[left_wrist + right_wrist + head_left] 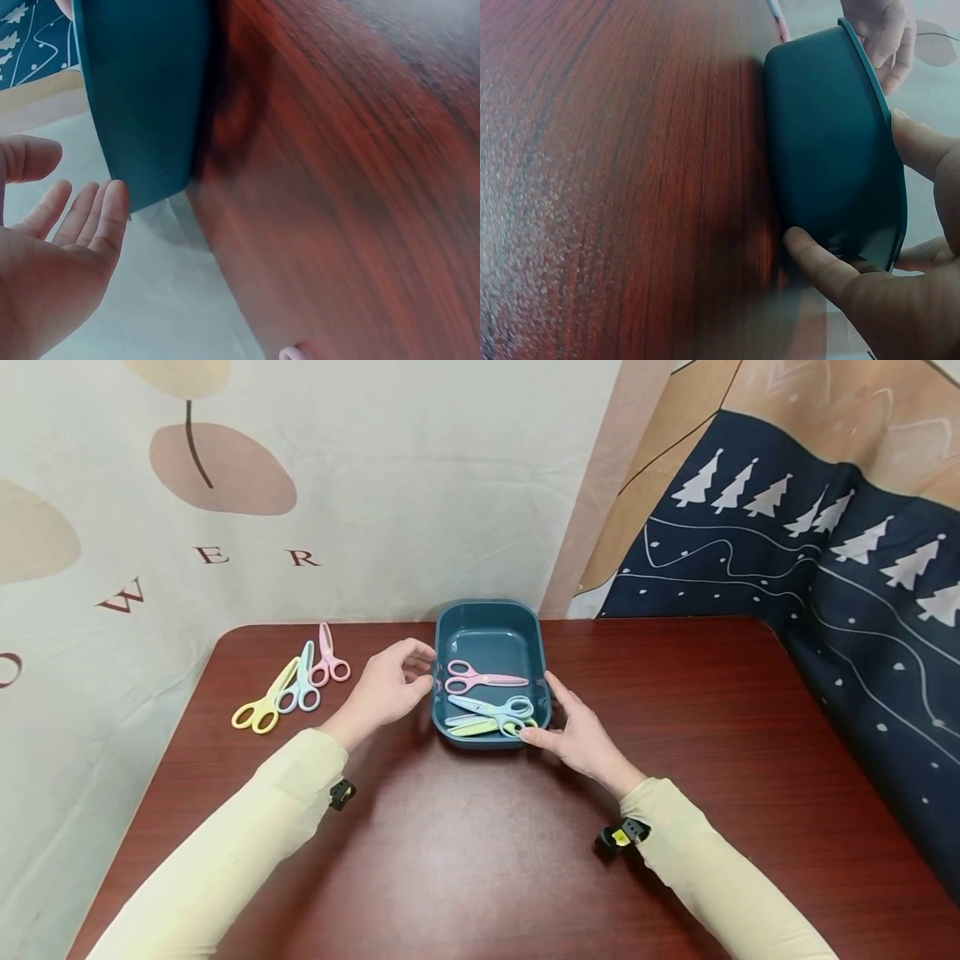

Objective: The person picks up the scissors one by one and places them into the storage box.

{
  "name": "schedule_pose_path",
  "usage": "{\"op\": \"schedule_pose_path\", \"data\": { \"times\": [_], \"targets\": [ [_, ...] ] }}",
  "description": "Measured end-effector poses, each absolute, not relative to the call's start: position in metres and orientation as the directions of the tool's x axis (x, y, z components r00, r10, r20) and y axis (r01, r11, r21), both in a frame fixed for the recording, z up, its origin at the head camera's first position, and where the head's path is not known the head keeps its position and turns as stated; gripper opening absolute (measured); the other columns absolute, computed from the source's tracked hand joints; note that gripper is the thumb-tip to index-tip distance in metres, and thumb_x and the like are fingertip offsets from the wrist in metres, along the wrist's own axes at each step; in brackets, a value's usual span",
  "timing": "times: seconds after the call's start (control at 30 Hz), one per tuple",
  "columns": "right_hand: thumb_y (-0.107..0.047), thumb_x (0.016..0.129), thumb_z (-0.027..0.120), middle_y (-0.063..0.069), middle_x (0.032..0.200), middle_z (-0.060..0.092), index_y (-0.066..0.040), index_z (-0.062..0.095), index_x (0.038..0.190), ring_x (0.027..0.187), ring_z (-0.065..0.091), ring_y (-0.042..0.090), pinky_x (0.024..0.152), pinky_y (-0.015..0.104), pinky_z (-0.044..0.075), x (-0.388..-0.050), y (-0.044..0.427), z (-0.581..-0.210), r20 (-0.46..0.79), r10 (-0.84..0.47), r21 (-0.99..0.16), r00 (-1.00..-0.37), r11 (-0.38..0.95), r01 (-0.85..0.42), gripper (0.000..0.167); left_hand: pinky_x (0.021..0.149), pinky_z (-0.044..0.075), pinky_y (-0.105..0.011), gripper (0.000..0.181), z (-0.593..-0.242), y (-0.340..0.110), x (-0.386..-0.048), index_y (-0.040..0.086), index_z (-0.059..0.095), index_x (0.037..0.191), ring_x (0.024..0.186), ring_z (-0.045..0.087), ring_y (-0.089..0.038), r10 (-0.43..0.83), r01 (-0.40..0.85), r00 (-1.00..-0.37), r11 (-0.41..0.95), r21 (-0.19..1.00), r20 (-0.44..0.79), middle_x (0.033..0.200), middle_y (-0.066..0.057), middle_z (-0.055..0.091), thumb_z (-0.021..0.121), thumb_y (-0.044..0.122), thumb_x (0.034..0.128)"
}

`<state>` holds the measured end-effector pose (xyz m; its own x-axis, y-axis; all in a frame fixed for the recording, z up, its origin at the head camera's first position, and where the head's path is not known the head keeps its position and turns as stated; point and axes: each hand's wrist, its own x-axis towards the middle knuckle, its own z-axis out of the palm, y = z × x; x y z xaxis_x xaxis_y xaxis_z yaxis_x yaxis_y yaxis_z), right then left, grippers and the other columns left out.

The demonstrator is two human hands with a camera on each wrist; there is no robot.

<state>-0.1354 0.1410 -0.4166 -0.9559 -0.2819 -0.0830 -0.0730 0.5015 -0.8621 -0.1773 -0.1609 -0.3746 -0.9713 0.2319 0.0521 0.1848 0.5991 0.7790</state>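
A dark teal container holds pink scissors lying across its middle, with blue scissors and green scissors overlapping at the near end. My right hand grips its near right corner; in the right wrist view the thumb of that hand rests at the rim and a finger presses the outer wall of the container. Beside the left wall is my left hand, fingers loosely bent. In the left wrist view this hand has its fingertips by the container's corner; contact is unclear.
On the left of the brown table lie yellow scissors, blue scissors and pink scissors. A pale printed cloth hangs behind, and a navy cloth with white trees hangs at the right.
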Motion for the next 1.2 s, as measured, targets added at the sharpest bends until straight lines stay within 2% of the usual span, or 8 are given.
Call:
{"op": "schedule_pose_path", "data": {
  "times": [0.5, 1.2],
  "targets": [
    [-0.023, 0.089, 0.083, 0.023, 0.152, 0.044, -0.011, 0.020, 0.166, 0.125, 0.059, 0.036, 0.096, 0.047, 0.057, -0.134, 0.141, -0.417, -0.083, -0.288, -0.869, -0.954, 0.489, -0.072, 0.100, 0.104, 0.050, -0.050, 0.035, -0.384, -0.185, -0.180, -0.006, 0.058, 0.129, 0.115, 0.063, -0.039, 0.164, 0.146, -0.985, 0.631, 0.762, 0.053, 0.128, -0.026, 0.063, 0.062, 0.002, 0.0954],
    [-0.019, 0.089, 0.083, 0.024, 0.153, 0.042, -0.011, 0.019, 0.166, 0.129, 0.058, 0.036, 0.098, 0.047, 0.056, -0.135, 0.140, -0.417, -0.081, -0.284, -0.878, -0.955, 0.474, -0.066, 0.101, 0.101, 0.050, -0.055, 0.040, -0.395, -0.215, -0.185, -0.007, 0.058, 0.131, 0.114, 0.065, -0.044, 0.026, 0.045, -0.999, 0.728, 0.684, 0.038, 0.126, -0.030, 0.064, 0.057, 0.005, 0.0932]
  ]
}}
